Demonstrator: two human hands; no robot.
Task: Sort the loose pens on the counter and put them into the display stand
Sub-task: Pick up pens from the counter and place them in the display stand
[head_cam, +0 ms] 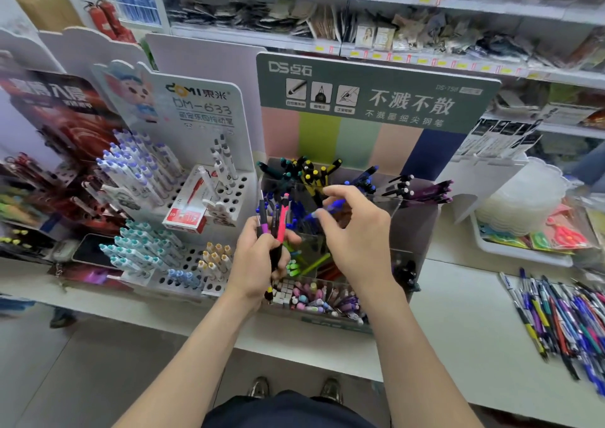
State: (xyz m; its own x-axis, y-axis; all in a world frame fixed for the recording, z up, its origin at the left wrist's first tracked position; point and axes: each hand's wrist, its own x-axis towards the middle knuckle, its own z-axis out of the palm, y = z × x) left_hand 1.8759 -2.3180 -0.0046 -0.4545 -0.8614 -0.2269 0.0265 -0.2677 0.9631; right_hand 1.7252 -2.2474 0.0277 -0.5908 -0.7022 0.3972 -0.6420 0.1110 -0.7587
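Your left hand (262, 257) is clenched around a bundle of pens (276, 231), upright, just in front of the clear display stand (406, 218). Your right hand (357, 231) pinches one blue pen (330, 207) between its fingers (322, 216) over the stand's blue-pen compartment. The loose pens (563, 316) lie in a heap on the counter (458, 313), well off to the right.
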